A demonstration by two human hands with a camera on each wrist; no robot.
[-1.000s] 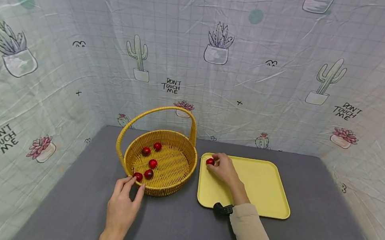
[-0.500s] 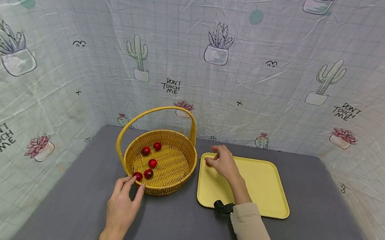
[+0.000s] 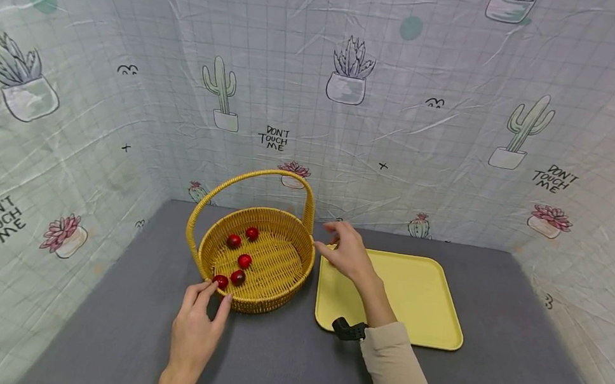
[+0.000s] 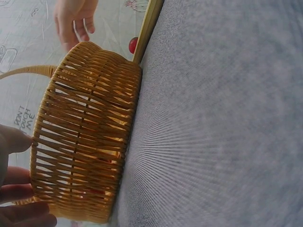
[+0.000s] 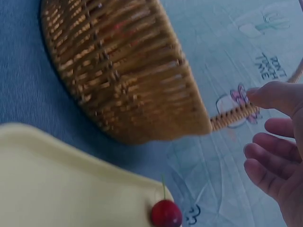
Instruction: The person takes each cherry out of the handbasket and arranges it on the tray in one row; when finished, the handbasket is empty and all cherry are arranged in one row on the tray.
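My left hand (image 3: 198,324) holds the near-left rim of a yellow wicker basket (image 3: 259,306), thumb and fingertips at the rim. In the left wrist view its fingers (image 4: 18,193) reach the basket's edge. Several red cherries (image 3: 244,262) lie inside, mostly toward the left. My right hand (image 3: 350,255) hovers over the far-left corner of a yellow tray (image 3: 409,300), fingers spread apart and nothing between them. One stemmed cherry (image 5: 165,213) lies at the tray's corner in the right wrist view; the right hand hides it in the head view.
The basket's tall arched handle (image 3: 254,174) rises to the left of the right hand. Grey cloth (image 3: 274,367) covers the table. A cactus-print curtain (image 3: 316,122) stands behind and at both sides. A black strap (image 3: 349,330) sits at the right wrist.
My right hand has let go of the cherry at the tray's corner and moved up and left toward the basket, its fingers spreading. The left hand and basket stay put.
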